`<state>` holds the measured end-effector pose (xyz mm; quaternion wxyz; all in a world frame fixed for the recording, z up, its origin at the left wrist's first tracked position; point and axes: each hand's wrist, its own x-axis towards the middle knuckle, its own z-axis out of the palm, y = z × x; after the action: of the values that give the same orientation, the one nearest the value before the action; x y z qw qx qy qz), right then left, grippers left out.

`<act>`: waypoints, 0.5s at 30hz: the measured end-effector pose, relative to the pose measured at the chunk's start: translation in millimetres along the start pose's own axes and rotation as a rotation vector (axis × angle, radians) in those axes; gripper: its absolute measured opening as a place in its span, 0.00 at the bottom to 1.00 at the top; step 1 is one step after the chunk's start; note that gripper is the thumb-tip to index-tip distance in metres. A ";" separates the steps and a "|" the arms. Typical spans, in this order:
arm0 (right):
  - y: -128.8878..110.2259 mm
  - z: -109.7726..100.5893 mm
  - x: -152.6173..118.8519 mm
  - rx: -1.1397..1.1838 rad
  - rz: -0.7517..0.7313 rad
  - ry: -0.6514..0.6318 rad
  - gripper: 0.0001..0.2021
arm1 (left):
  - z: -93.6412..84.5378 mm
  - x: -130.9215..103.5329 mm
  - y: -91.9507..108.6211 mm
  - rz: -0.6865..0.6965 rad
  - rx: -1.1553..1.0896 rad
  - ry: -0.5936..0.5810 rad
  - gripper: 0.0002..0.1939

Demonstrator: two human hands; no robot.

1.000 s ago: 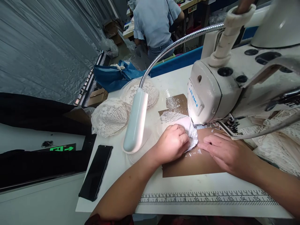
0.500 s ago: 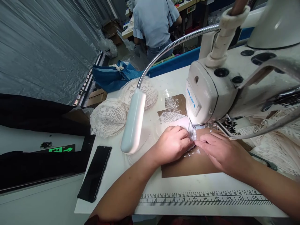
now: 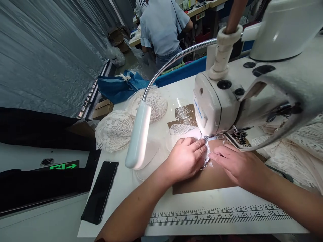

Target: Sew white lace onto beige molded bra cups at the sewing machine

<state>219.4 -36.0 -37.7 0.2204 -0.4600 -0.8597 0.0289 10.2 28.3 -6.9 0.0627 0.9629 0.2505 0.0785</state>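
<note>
A white sewing machine (image 3: 214,104) stands at the right, its needle area lit. White lace fabric (image 3: 183,129) lies beside the needle, over a brown sheet (image 3: 202,183) on the table. My left hand (image 3: 188,158) presses on the fabric just left of and below the needle, fingers together. To its right, my right hand (image 3: 227,161) has its thumb and index finger pinched at the fabric's edge; the fingertips are close to my left fingers. How much fabric is under my left palm is hidden.
A lamp head (image 3: 138,137) on a bendable metal neck hangs over the table, left of my hands. Lace cups (image 3: 114,130) lie behind it. A black phone (image 3: 100,192) is at the left edge, a printed ruler (image 3: 217,216) along the front. A person (image 3: 161,30) sits beyond.
My left hand's fingers have straightened forward over the fabric toward the needle. My right hand stays at the fabric edge. The whole view has shifted slightly.
</note>
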 end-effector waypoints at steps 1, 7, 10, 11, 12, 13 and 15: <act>0.8 0.1 -0.9 -0.002 -0.005 0.003 0.15 | -0.1 0.1 1.6 -0.015 -0.002 -0.002 0.19; 5.0 7.3 -4.7 -0.129 0.015 0.034 0.20 | 1.6 4.0 0.4 -0.071 -0.010 0.001 0.21; 6.8 11.8 -3.2 -0.198 0.038 0.047 0.23 | 2.9 6.4 -3.6 -0.087 -0.016 0.017 0.21; 7.3 12.7 -2.3 -0.224 0.049 0.056 0.24 | 3.4 6.9 -4.7 -0.092 -0.015 0.024 0.21; 7.7 13.2 -1.2 -0.250 0.061 0.063 0.25 | 3.9 7.3 -5.6 -0.097 -0.013 0.032 0.21; 8.2 13.4 -0.2 -0.274 0.072 0.066 0.25 | 4.5 7.5 -6.3 -0.102 -0.009 0.041 0.21; 9.5 12.5 1.9 -0.310 0.084 0.064 0.25 | 5.5 7.1 -7.6 -0.106 -0.001 0.060 0.21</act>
<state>220.7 -27.1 -50.7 0.1727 -0.5247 -0.8264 -0.1095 13.7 37.9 -12.7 0.0596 0.9455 0.3027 0.1040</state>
